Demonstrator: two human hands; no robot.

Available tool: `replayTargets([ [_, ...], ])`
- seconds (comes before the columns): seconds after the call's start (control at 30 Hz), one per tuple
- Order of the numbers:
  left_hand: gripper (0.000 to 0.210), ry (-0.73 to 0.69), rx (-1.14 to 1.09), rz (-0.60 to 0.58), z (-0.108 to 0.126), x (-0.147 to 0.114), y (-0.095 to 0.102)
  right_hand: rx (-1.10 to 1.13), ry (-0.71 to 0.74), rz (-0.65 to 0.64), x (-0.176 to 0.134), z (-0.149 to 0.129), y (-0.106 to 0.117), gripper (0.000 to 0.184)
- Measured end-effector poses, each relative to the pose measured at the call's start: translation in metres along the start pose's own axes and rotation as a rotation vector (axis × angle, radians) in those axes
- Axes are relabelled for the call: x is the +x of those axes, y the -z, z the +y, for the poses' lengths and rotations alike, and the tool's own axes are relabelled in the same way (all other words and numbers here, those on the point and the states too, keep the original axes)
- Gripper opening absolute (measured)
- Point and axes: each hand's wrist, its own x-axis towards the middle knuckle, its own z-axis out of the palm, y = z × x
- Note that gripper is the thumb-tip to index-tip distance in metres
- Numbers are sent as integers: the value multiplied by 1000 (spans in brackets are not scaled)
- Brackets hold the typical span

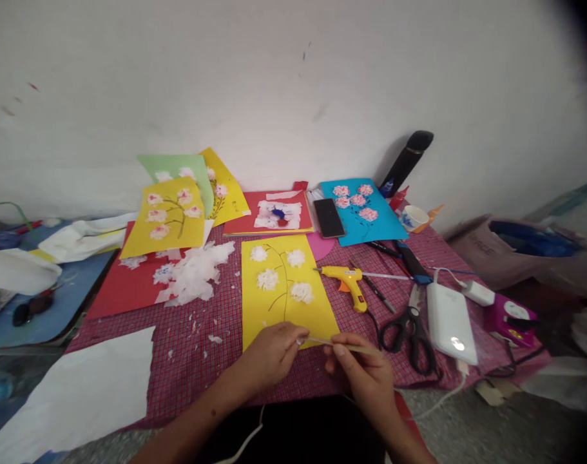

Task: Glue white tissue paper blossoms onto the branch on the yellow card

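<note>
My left hand (275,351) and my right hand (363,370) are closed on a thin pale strip (319,341), stretched between their fingertips. Its material is too small to tell; its far end reaches past my right fingers. Just beyond the hands lies a yellow sheet (300,258) with a drawn brown branch. Several white crumpled-paper flowers (267,280) sit on that sheet. To its right, a yellow glue gun (344,277) rests on its side with a glue stick at its back. Black-handled scissors (412,335) lie nearby on the checked cloth (216,351).
Torn white paper (196,274) is heaped on a red sheet (124,290). Finished-looking flower cards (170,216) lean at the back left; a blue one (387,222) is at the right with a phone (328,218). A power bank (450,322) with cables lies near the right edge.
</note>
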Motion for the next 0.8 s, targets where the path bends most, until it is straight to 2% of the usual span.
replayTargets([
  [0.2,29,-41,208,-7,-11,21,3,-374,258,-3,11,4,-3,11],
  [0.3,25,-49,235,55,-17,30,2,-543,369,-41,19,3,-6,12],
  [0.4,20,-24,275,117,-22,36,0,-619,461,-69,25,-1,-10,13],
  [0.6,20,38,369,138,-21,42,0,-682,588,-118,30,2,-13,17],
  [0.8,19,84,431,102,-21,51,-2,-780,593,-160,34,13,-14,19],
])
